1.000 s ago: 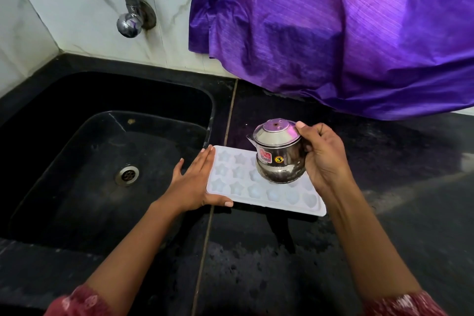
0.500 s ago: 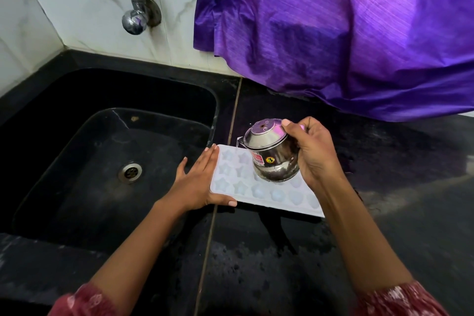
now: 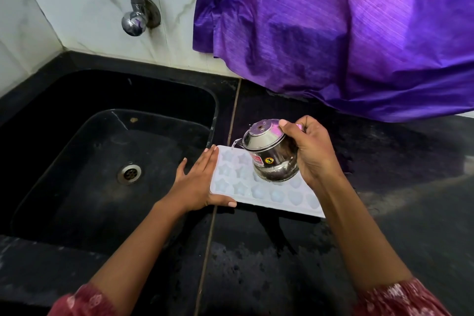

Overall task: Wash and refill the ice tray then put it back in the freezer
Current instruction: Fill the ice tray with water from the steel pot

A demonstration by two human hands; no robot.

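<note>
White ice tray (image 3: 259, 188) flat on black counter (image 3: 384, 213), just right of sink (image 3: 102, 161); long axis running from left end near sink rim to right end nearer the viewer, slightly slanted. Star and round moulds face up

Left hand (image 3: 197, 185) flat against tray's left short end, fingers straight and together along the edge, thumb hooked under the near corner; bracing, not gripping round it

Right hand (image 3: 310, 154) wrapped around small steel pot (image 3: 269, 154), held above tray's middle, fingers over the lidded top. Pot tipped to the left, spout (image 3: 237, 142) low over tray's far-left corner; thin trickle of water at the spout tip. Red label and yellow sticker with "3" on pot's side

Counter wet in patches nearer the viewer, seam line running front to back beside the sink. Sink black, drain (image 3: 129, 174) at centre of basin. Chrome tap (image 3: 133, 15) on white marble-look wall (image 3: 89, 20) above sink, not running as far as visible. Purple cloth (image 3: 346, 33) draped over something at the back right, lower edge reaching the counter behind the pot

Red patterned sleeves (image 3: 84, 301) at both forearms, bottom of view
</note>
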